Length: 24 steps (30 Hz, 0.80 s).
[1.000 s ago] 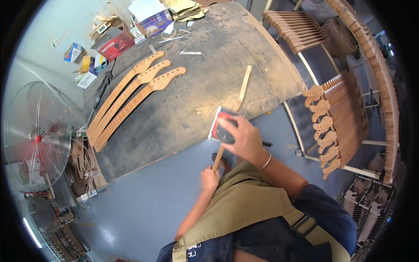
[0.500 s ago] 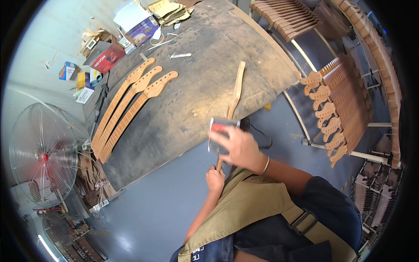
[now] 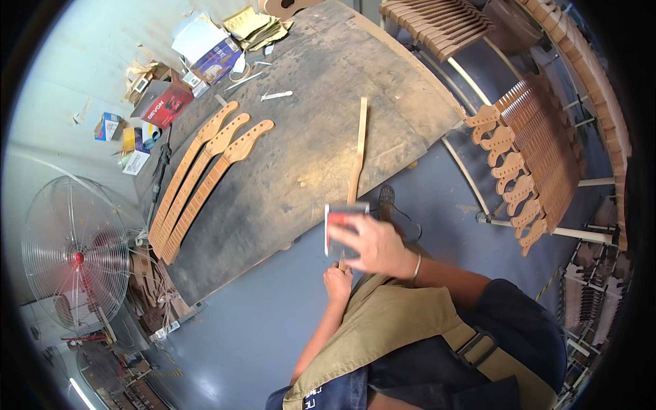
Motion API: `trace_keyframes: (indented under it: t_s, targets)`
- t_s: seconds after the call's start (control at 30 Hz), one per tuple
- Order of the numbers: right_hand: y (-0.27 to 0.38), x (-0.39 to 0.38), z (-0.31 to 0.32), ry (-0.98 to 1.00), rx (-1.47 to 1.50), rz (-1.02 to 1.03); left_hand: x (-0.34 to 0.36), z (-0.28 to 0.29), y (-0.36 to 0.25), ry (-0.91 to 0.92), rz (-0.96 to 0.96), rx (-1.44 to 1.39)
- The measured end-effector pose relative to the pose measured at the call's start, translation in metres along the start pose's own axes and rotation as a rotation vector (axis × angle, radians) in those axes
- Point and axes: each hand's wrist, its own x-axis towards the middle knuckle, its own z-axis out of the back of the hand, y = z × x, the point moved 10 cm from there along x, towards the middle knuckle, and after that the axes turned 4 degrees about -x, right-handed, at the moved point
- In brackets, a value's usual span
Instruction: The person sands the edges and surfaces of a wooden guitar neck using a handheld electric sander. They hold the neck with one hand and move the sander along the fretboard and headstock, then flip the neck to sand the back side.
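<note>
Holding the sander [image 3: 338, 222] level along the guitar neck [image 3: 361, 140] would probably serve best, with light, even passes and no lingering at the bend. The right hand [image 3: 383, 247] is clamped over the sander, both somewhat blurred; the left hand [image 3: 337, 281] is closed round the neck's near end, at six o'clock from the sander, and should brace it firmly. The neck's far length reaches toward twelve o'clock over the surface [image 3: 301, 164], crossing the near edge close to the sander. Three fretted necks [image 3: 195, 179] lie at ten o'clock, leaving room between; stacked necks [image 3: 543, 157] sit well apart at two o'clock.
</note>
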Motion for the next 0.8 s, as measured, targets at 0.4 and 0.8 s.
trace_keyframes:
  t_s: [0.4,0.8]
  targets:
    - [-0.038,0.021,0.010,-0.135,-0.030,-0.046,0.012,0.003,0.002,0.083,0.064,-0.094]
    - [-0.050,0.039,0.014,-0.166,-0.117,-0.091,0.020,-0.009,0.006,0.437,0.228,-0.524]
